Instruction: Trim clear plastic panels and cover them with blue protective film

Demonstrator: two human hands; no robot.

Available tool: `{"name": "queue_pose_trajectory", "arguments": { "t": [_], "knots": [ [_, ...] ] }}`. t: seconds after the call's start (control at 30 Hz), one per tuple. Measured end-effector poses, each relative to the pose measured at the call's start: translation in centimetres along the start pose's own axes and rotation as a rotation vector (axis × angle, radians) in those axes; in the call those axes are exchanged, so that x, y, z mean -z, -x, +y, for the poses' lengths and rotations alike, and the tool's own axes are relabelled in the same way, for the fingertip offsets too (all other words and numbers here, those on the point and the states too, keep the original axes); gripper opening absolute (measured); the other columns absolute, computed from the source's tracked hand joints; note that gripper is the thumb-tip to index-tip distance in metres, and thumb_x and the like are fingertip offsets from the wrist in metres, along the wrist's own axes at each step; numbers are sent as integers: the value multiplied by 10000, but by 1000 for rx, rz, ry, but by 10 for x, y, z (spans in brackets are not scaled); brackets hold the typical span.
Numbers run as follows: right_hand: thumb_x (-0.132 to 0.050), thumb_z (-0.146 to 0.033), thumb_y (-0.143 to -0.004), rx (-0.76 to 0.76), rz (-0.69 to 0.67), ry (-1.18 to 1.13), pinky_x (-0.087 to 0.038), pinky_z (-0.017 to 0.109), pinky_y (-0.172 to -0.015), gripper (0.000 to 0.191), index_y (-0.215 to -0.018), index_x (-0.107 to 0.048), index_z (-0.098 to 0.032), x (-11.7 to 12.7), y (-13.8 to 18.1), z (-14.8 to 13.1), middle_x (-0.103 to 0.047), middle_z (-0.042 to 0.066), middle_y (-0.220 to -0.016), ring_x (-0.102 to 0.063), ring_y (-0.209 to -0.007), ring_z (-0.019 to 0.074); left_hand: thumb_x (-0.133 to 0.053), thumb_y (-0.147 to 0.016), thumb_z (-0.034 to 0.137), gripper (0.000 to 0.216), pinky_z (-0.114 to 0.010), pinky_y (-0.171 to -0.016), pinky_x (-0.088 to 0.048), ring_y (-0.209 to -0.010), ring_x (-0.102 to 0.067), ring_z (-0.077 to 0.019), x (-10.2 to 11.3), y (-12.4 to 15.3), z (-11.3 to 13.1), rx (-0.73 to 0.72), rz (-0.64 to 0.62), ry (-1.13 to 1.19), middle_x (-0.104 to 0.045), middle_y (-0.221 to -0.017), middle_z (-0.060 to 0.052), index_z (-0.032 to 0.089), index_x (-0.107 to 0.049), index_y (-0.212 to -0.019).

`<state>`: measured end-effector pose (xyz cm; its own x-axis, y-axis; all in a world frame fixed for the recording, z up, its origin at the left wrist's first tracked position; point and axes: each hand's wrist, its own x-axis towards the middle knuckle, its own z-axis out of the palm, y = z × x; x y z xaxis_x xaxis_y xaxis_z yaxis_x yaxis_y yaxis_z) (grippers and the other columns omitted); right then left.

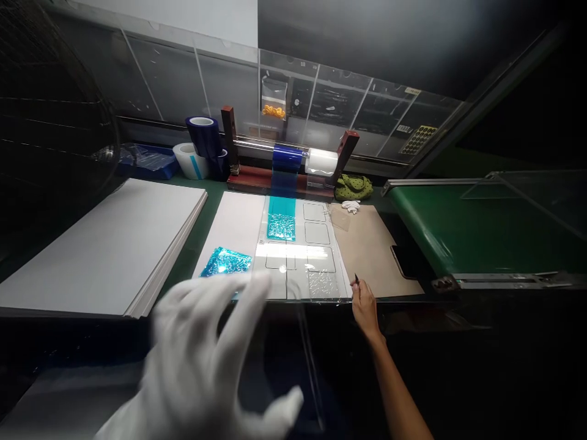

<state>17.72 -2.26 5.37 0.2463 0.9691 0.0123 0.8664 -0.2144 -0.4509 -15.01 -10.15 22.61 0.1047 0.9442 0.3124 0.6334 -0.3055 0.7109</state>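
Note:
My left hand (197,348), in a white glove, is raised close to the camera and blurred. Its thumb and index finger curve around a clear panel (308,348), of which only a faint rounded corner and long edge show. My right hand (364,304) is bare and closed on a thin dark pointed tool (356,278), at the front edge of the brown sheet (367,244). Between the hands lies a template sheet (300,284) with rounded outlines under a clear cover. Blue film (282,217) runs down onto it from a roll (287,157). Crumpled blue film (227,261) lies left.
A stack of white sheets (110,238) covers the left side. Tape rolls (202,137) and a blue tray (147,160) stand behind it. A white roll (322,162) shares the wooden holder (277,181). A phone (406,261) and green conveyor belt (486,226) are at right.

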Motion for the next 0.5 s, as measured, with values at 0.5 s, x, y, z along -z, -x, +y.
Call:
{"name": "queue_pose_trajectory", "arguments": {
  "t": [0.5],
  "knots": [
    [-528, -356, -861, 352, -118, 72, -359, 389, -1016, 545, -1359, -399, -175, 29, -83, -17, -486, 109, -1342, -440, -1220, 239, -487, -726, 660, 865, -463, -1022, -311, -1244, -390, -287, -168, -25, -76, 1006, -555, 2125, -518, -1256, -184, 16, -392, -1296]
  ]
}}
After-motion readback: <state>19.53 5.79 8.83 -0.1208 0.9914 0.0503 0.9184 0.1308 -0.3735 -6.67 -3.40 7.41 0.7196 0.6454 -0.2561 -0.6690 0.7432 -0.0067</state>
